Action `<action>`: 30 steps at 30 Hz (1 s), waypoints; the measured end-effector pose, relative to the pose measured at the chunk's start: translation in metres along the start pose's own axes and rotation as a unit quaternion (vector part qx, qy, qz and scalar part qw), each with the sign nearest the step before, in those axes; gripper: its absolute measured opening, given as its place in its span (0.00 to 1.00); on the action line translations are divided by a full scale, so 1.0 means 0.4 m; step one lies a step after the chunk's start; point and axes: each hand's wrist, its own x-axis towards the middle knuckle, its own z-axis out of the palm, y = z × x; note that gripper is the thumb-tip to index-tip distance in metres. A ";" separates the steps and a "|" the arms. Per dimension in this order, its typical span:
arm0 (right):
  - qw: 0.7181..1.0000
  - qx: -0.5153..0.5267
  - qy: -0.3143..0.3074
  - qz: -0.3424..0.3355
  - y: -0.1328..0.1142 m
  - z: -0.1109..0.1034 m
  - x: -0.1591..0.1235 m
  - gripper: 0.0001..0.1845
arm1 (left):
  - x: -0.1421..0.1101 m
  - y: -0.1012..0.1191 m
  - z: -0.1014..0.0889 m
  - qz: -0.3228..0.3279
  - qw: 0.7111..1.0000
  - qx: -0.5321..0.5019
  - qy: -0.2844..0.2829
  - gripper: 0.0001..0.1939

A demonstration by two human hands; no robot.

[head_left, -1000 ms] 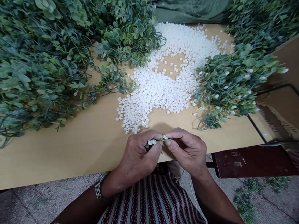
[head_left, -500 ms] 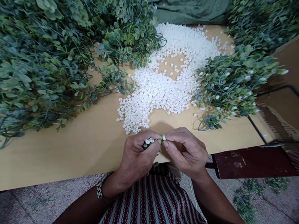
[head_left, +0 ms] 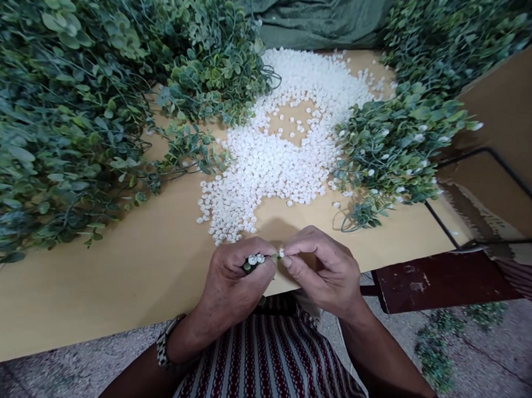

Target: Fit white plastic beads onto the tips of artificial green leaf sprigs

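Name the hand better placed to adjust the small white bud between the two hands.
Probably the right hand: its thumb and forefinger pinch that white bud, while the left hand grips a green sprig.

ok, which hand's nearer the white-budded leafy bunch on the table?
Right. The right hand is on the near side of the white-budded bunch, slightly left of it; the left hand is farther left. Neither touches it.

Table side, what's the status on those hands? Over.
Left hand gripping leafy sprig. Right hand pinching small bud beside it. White bud pile lying beyond both, on the table.
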 end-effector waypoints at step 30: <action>0.987 0.110 -0.001 0.115 0.002 -0.006 -0.003 0.04 | 0.001 -0.011 0.015 0.253 0.940 0.227 0.027 0.10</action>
